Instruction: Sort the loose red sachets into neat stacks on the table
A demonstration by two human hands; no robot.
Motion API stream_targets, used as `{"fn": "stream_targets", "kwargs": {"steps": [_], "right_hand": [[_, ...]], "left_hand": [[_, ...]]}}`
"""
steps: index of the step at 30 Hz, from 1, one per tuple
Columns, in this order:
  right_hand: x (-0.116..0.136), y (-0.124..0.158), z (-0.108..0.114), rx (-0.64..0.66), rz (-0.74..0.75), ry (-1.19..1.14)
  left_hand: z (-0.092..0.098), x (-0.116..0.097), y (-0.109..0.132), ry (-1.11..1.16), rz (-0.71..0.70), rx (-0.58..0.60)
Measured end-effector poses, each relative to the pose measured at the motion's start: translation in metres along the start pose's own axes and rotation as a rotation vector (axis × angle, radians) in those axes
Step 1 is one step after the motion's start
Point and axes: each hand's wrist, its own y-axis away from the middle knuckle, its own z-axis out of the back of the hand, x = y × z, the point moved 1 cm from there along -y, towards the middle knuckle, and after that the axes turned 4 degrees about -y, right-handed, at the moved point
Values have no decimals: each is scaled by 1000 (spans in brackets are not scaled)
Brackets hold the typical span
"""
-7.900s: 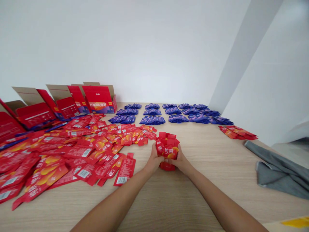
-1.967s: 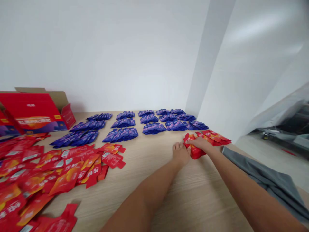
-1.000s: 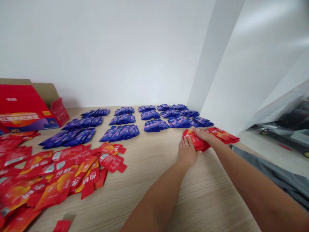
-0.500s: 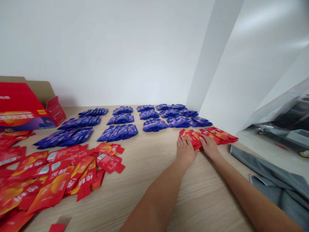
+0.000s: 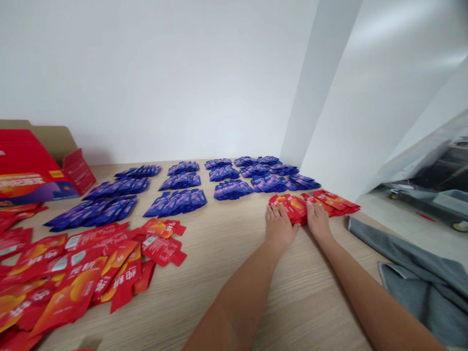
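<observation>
A small stack of red sachets [image 5: 292, 206] lies flat on the wooden table [image 5: 226, 253], just left of another fanned row of red sachets [image 5: 334, 202]. My left hand [image 5: 280, 227] rests flat on the table with its fingers stretched onto the stack's left end. My right hand [image 5: 317, 220] lies flat too, fingers touching the stack's right side. Neither hand grips anything.
Several neat piles of blue sachets [image 5: 175, 202] fill the back of the table. A loose heap of red sachets [image 5: 84, 268] spreads at the left, behind it an open red carton [image 5: 32, 165]. A grey cloth [image 5: 417, 273] lies at the right edge, next to a white wall.
Both hands carried the red stack from the table's middle to the right and set it down beside the other red row. In the last second my right hand let go and flattened beside it.
</observation>
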Motion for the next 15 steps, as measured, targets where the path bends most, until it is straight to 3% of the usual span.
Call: {"fn": "stream_targets", "kwargs": {"steps": [15], "right_hand": [[3, 2, 1, -45, 65, 37]], "left_hand": [[-1, 2, -1, 24, -17, -3]]}}
